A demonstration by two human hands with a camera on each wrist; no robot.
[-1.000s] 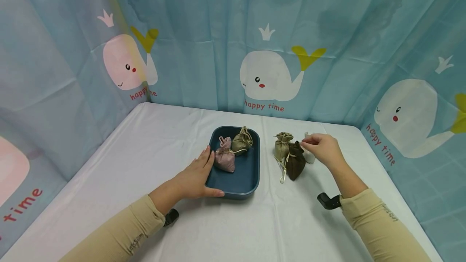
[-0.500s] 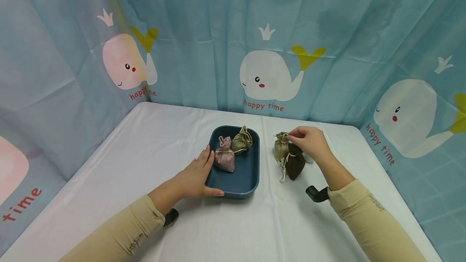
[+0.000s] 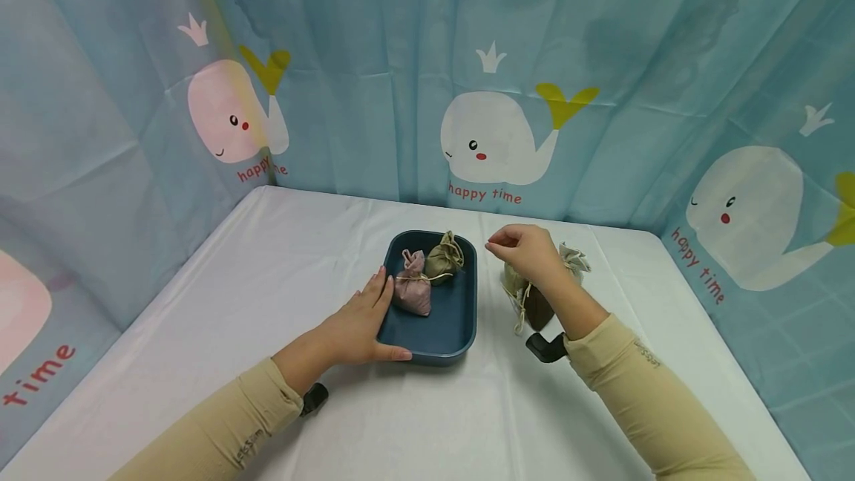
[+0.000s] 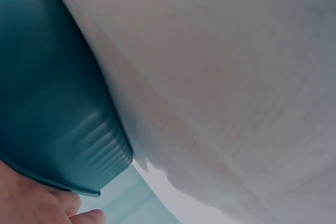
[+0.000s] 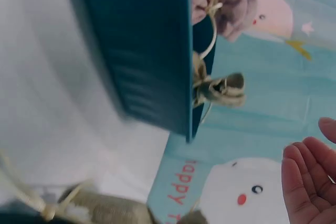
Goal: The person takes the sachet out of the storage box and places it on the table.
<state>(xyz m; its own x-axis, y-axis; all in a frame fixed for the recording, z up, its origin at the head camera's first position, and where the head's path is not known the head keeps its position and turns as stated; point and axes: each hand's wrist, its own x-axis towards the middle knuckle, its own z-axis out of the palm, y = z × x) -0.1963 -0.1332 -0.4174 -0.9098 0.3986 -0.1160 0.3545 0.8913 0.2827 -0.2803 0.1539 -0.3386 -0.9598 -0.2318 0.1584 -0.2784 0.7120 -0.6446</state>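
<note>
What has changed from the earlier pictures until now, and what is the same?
The right hand moved left, over the pouches toward the blue tray, and no object shows in its grip. This uncovered the top of the pale pouch; the brown pouch is now more hidden. Unchanged: the left hand at the tray's edge, and the pink pouch and olive pouch inside it.

Soft light casts faint shadows on the tablecloth (image 3: 287, 266)
</note>
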